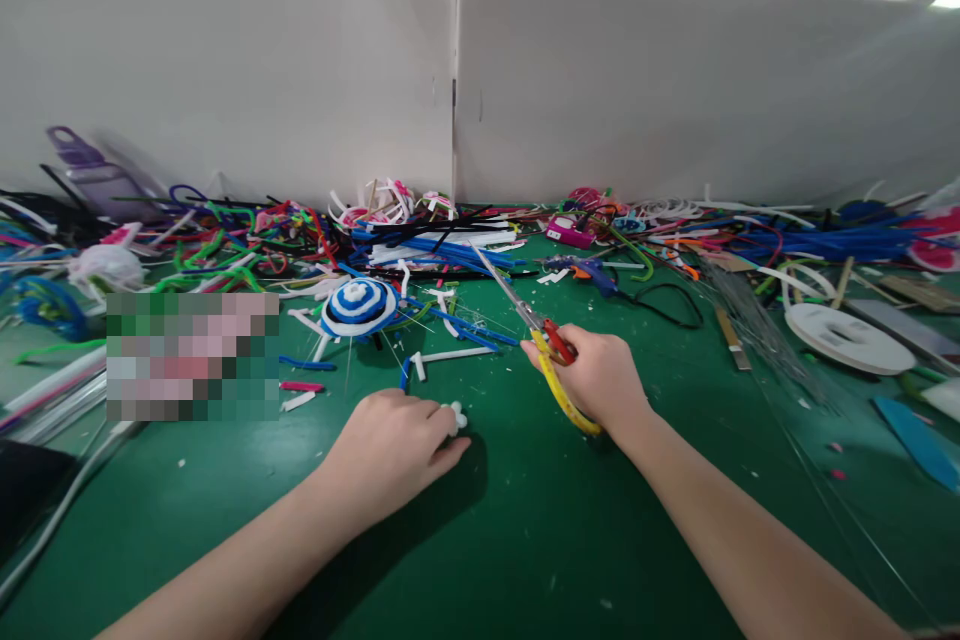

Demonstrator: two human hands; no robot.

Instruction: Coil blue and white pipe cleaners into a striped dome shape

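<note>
My left hand [397,445] is closed low over the table, pinching a small white fuzzy piece [454,417] whose rest is hidden by the fingers. A short blue pipe cleaner [405,376] shows just beyond its knuckles; whether the hand touches it I cannot tell. My right hand [596,370] grips scissors [536,320] with yellow and red handles, their blades pointing up and to the left. Past my left hand stands a blue-and-white spiral piece [358,308] of coiled fuzzy stems. White pipe cleaner bits [454,355] lie between it and the scissors.
Heaped pipe cleaners [442,245] line the back beneath white partition panels [675,90]. A blue glue gun [592,275] with a black cord lies beyond the scissors. To the right is a white spool [851,338]; a purple-capped bottle [94,170] stands back left. The table [525,560] is green.
</note>
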